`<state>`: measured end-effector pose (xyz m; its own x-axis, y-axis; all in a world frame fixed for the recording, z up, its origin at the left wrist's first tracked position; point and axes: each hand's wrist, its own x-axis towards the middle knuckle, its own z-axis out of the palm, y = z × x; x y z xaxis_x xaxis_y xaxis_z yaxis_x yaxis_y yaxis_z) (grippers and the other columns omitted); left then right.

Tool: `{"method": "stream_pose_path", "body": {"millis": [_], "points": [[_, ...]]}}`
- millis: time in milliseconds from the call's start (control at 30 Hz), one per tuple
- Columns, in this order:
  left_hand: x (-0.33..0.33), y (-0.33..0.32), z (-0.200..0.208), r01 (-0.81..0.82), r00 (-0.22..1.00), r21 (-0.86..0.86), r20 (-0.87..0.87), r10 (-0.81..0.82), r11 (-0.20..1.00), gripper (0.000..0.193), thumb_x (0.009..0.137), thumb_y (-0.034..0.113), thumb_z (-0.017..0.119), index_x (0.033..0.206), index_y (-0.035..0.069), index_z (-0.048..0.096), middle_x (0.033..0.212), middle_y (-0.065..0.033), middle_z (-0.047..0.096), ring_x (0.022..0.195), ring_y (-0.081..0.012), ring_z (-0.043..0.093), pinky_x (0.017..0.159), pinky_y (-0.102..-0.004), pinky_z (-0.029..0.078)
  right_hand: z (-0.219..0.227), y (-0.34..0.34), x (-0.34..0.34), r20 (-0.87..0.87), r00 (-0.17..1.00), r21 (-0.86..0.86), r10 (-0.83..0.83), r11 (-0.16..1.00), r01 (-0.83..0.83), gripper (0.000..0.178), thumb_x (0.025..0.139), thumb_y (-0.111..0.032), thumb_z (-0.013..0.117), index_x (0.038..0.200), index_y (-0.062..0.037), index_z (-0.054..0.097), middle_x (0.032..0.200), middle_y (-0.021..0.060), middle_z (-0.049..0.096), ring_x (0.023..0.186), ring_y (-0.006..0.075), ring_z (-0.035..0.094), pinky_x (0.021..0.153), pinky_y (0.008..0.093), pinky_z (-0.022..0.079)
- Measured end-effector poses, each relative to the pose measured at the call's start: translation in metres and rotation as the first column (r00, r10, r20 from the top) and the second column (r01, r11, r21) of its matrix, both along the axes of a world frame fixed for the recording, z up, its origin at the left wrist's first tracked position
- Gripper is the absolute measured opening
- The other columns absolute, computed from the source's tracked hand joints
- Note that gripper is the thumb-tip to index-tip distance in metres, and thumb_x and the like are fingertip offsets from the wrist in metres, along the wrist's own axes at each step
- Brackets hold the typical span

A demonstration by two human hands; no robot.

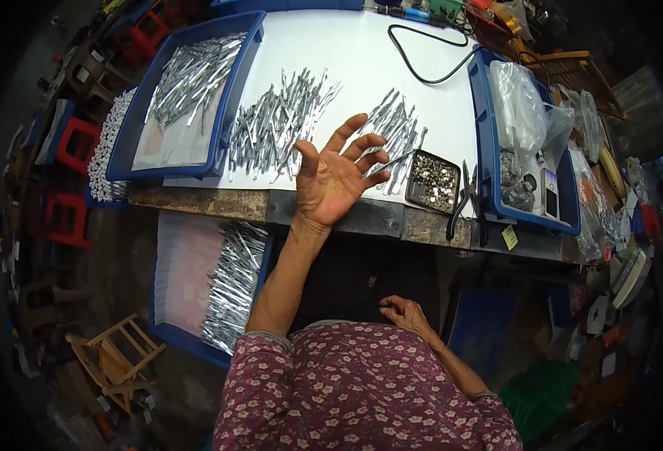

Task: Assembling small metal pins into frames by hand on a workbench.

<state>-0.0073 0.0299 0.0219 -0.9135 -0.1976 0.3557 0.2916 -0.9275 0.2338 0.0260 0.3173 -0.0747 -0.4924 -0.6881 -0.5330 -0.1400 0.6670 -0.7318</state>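
My left hand (336,180) is raised over the near edge of the white-topped table, palm up. Its fingers are spread and slightly bent, and nothing lies in it. Behind it are a large pile of thin silvery metal strips (275,128) and, to the right, a smaller pile of the same strips (393,124), partly hidden by the fingers. My right hand (410,316) rests low, near my lap, with its fingers curled in and no object showing in them. A dark square tray of small shiny metal pieces (433,180) sits right of the smaller pile.
Black-handled pliers (463,199) lie beside the small tray. At right, a blue bin (484,139) holds plastic bags; at left, another blue bin (230,113) holds strips. Below the table edge stands a blue tray (177,301) of strips. A black cable (406,64) loops across the back.
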Motion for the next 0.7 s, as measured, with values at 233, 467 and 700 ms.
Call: {"method": "stream_pose_path", "body": {"millis": [233,467,700], "points": [[0.0001,-0.0006,-0.0020,0.012,0.998,0.024,0.066,-0.013,1.000,0.078,0.076,0.061,0.046,0.129,0.004,0.030,0.115,-0.0200,0.046,0.100,-0.0297,0.048,0.085,-0.0447,0.042,-0.0026,-0.0005,0.0001,0.003,1.000,0.023,-0.019,1.000,0.019,0.029,0.079,-0.023,0.053,0.097,-0.0010,0.061,0.057,0.0054,0.054,0.051,0.0122,0.050,0.049,0.0283,0.040],[-0.0009,-0.0009,-0.0025,0.029,0.999,0.044,0.041,-0.031,0.999,0.072,0.081,0.057,0.041,0.129,0.004,0.029,0.116,-0.0203,0.045,0.100,-0.0298,0.048,0.085,-0.0449,0.041,-0.0063,0.0009,0.0011,-0.002,0.999,-0.019,-0.034,0.999,0.034,0.026,0.080,-0.020,0.052,0.095,-0.0005,0.061,0.055,0.0055,0.053,0.050,0.0119,0.049,0.047,0.0278,0.039],[-0.0004,-0.0003,-0.0011,0.028,0.999,0.039,0.038,-0.029,0.999,0.069,0.084,0.055,0.039,0.130,0.004,0.028,0.119,-0.0198,0.042,0.102,-0.0299,0.047,0.086,-0.0446,0.041,-0.0044,0.0000,0.0004,-0.007,1.000,-0.006,-0.028,1.000,0.028,0.026,0.080,-0.020,0.052,0.095,-0.0001,0.061,0.056,0.0063,0.053,0.050,0.0123,0.049,0.047,0.0277,0.038]]}}
